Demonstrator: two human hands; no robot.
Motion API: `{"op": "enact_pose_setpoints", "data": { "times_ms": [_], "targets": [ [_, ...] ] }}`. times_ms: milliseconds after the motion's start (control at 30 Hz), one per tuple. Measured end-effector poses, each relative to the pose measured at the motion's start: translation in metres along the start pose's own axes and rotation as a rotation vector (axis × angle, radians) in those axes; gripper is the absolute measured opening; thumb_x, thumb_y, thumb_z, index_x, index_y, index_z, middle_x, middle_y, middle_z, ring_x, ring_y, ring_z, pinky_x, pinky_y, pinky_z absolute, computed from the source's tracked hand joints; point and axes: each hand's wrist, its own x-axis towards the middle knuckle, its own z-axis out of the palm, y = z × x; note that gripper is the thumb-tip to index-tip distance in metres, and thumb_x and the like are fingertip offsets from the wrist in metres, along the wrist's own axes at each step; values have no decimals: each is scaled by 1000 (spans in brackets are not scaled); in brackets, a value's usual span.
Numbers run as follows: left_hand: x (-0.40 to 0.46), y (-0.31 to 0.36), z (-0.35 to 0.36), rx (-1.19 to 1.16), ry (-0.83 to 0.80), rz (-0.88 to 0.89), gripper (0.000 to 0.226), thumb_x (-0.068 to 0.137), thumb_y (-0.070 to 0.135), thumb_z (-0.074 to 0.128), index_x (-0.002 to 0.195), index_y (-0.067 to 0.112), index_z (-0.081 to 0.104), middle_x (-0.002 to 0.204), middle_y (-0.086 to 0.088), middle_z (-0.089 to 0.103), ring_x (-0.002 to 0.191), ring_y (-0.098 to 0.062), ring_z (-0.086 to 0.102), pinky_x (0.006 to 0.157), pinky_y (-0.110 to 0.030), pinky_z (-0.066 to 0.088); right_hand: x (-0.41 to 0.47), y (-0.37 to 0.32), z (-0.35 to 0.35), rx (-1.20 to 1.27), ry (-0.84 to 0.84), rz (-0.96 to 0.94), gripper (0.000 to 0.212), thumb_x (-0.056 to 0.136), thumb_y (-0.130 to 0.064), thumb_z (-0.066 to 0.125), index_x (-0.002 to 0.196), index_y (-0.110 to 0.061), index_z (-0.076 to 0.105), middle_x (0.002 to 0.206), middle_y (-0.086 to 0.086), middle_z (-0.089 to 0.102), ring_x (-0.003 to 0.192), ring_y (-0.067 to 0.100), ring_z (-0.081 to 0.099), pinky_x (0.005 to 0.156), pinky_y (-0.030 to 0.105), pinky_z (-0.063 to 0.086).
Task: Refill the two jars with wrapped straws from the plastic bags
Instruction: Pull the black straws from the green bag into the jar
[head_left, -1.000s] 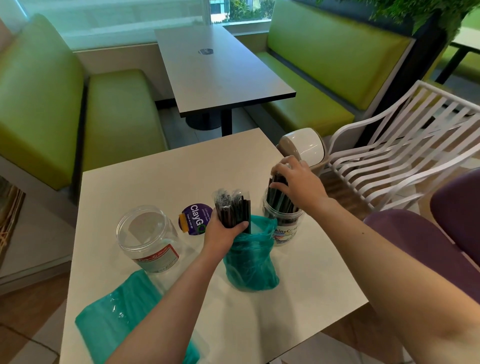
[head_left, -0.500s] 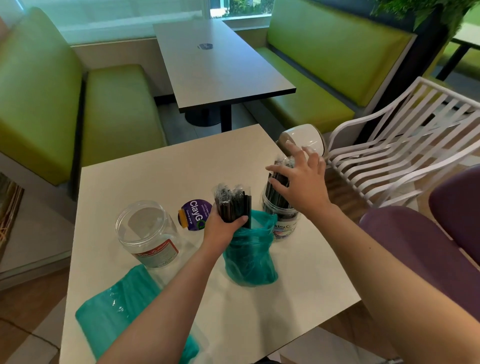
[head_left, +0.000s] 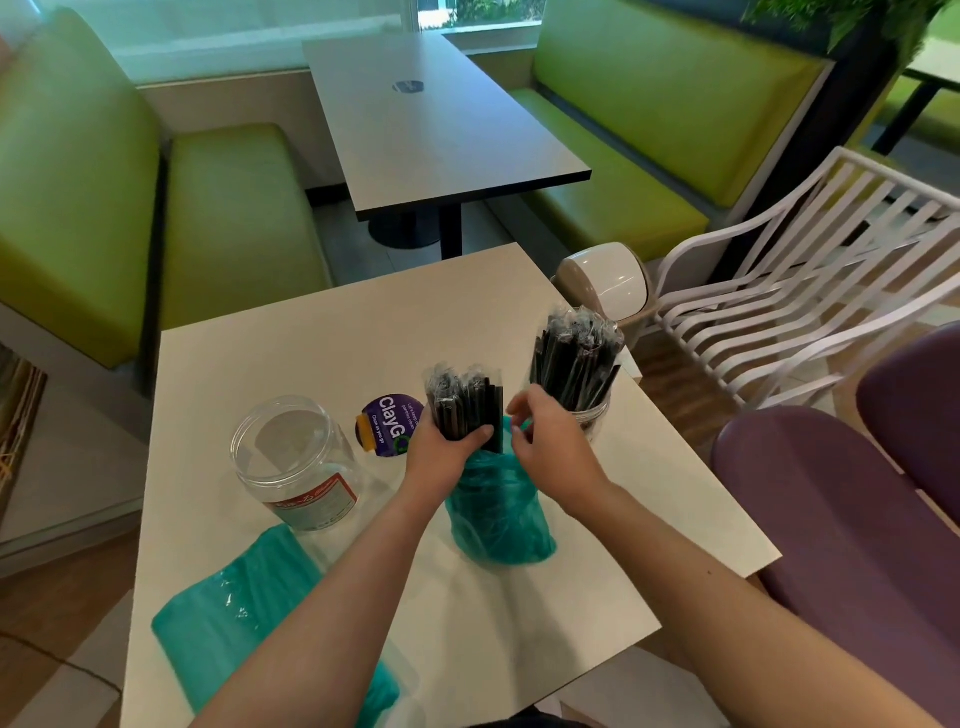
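Observation:
A teal plastic bag stands upright at the middle of the white table. Black wrapped straws stick out of its mouth, and my left hand is shut around that bundle. My right hand is at the bag's right rim, fingers curled; what it pinches is unclear. Behind it, a clear jar holds a full bunch of wrapped straws. An empty clear jar with a red label stands at the left. A second teal bag lies flat near the front left.
A purple round lid lies between the empty jar and my left hand. A white bin and a white slatted chair stand right of the table. Purple seats are at the near right. Green benches and a grey table sit beyond.
My right hand left the straws in the right jar and came down left to the rim of the upright bag. My left hand kept hold of the straw bundle.

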Motion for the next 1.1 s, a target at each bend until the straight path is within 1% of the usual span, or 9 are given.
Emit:
{"op": "enact_pose_setpoints", "data": {
  "times_ms": [100, 233, 300, 433, 500, 600, 667, 800, 1100],
  "targets": [
    [-1, 0, 0, -14, -18, -1, 56, 76, 22, 82, 124, 16, 53, 107, 6, 60, 101, -12, 56, 84, -25, 42, 1, 8, 9, 65, -69, 169, 25, 88, -10, 66, 101, -18, 47, 96, 1, 60, 82, 13, 57, 70, 24, 43],
    [-1, -1, -1, -45, -45, -11, 48, 78, 20, 81, 119, 17, 56, 110, 1, 64, 101, -14, 59, 84, -26, 44, 10, 8, 8, 163, -149, 276, 51, 82, -15, 76, 122, -17, 45, 99, -2, 56, 89, 13, 55, 64, 20, 41],
    [-1, -1, -1, -57, -57, -10, 47, 77, 19, 81, 117, 18, 56, 110, 1, 64, 102, -15, 60, 85, -27, 45, 13, 9, 8, 209, -179, 285, 56, 80, -16, 78, 127, -17, 47, 101, -3, 57, 95, 15, 57, 70, 23, 45],
    [0, 0, -2, -81, -79, -18, 46, 77, 20, 82, 115, 20, 56, 111, 0, 66, 104, -16, 61, 88, -29, 48, 14, 15, 11, 233, -197, 270, 41, 82, -25, 77, 118, -20, 60, 101, -4, 61, 97, 20, 62, 82, 35, 52],
    [-1, 1, -2, -91, -87, -21, 45, 77, 20, 82, 113, 21, 56, 107, 3, 65, 101, -15, 61, 84, -26, 47, 12, 16, 10, 265, -197, 244, 33, 85, -26, 74, 115, -21, 63, 99, -5, 64, 97, 18, 62, 84, 33, 52],
    [-2, 2, -2, -92, -90, -18, 43, 77, 20, 81, 111, 21, 56, 103, 5, 64, 98, -13, 60, 81, -24, 45, 8, 13, 7, 319, -183, 223, 30, 92, -23, 65, 122, -19, 61, 108, -6, 65, 100, 10, 58, 76, 17, 46],
    [-1, 1, -1, -72, -72, -16, 41, 78, 21, 81, 110, 22, 56, 102, 6, 64, 97, -13, 60, 80, -25, 44, 7, 11, 6, 353, -160, 252, 28, 97, -22, 58, 124, -18, 58, 109, -7, 61, 101, 9, 56, 79, 19, 42],
    [0, 1, 0, -31, -42, -19, 41, 78, 24, 81, 110, 23, 56, 103, 6, 64, 96, -13, 61, 80, -26, 45, 9, 11, 6, 333, -116, 277, 13, 98, -20, 53, 107, -11, 56, 99, 2, 64, 95, 17, 58, 79, 26, 41],
    [1, 6, 5, 21, -32, 10, 42, 78, 26, 81, 111, 23, 55, 102, 6, 62, 96, -14, 58, 81, -27, 44, 18, -7, -22, 241, -37, 195, 19, 102, -26, 46, 114, -12, 48, 102, 2, 65, 95, 16, 61, 85, 37, 49]
  ]
}}
